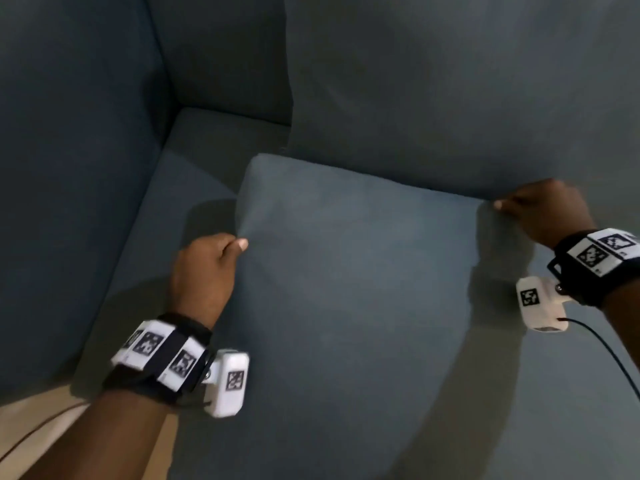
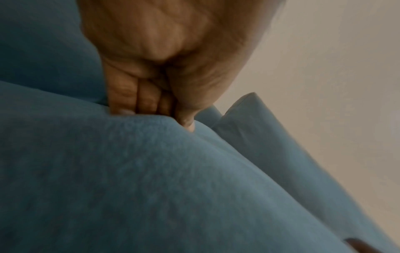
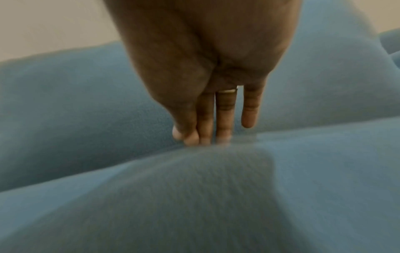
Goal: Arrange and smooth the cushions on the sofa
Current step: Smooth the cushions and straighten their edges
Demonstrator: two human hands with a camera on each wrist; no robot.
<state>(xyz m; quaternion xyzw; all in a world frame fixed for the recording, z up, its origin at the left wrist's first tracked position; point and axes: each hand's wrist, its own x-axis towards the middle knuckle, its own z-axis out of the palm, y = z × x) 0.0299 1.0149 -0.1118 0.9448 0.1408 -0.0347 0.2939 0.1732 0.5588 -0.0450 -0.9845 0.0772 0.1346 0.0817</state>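
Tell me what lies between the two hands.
Only the blue cushion's bare top, in the head view. The left hand grips its left edge; the right hand pinches its far right corner.

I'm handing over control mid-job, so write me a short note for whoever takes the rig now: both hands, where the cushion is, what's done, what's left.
Left hand: grips the left edge of the loose square blue fabric cushion, thumb on top.
Right hand: pinches the cushion's far right corner; little finger free.
Cushion: lying across the blue fabric sofa seat, far edge against the blue back cushion.
Done: cushion gripped at both sides.
Left: set it in place, then smooth it.
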